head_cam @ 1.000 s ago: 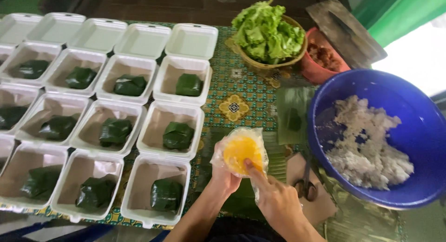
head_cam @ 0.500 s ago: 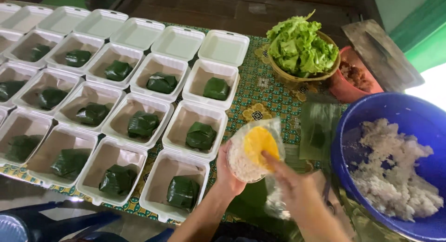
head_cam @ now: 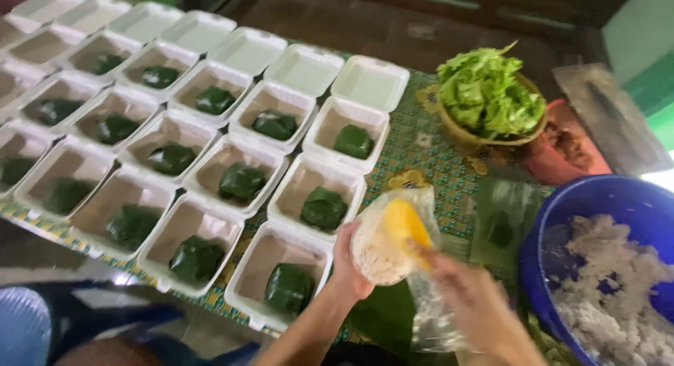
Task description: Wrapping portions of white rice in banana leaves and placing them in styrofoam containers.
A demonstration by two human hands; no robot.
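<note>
My left hand (head_cam: 349, 266) holds a round mould of pressed white rice (head_cam: 378, 248) wrapped in clear plastic, tilted toward me. A yellow round lid or scoop (head_cam: 406, 226) leans against the rice, and my blurred right hand (head_cam: 472, 304) grips it with a loose sheet of clear plastic (head_cam: 430, 314) hanging below. Both hands hover over a green banana leaf (head_cam: 382, 312) at the table's near edge, just right of the nearest white foam box (head_cam: 279, 279) holding a leaf parcel.
Several open white foam boxes (head_cam: 203, 162), most with a dark green leaf parcel, fill the left of the patterned cloth (head_cam: 411, 152). A blue basin of rice (head_cam: 604, 268) sits at right. Behind it stand a bowl of lettuce (head_cam: 491, 99) and a red bowl (head_cam: 565, 152).
The view has swung left and down. The yellow piece has tipped off the mould, baring the white rice, and my right hand has dropped lower right with the plastic.
</note>
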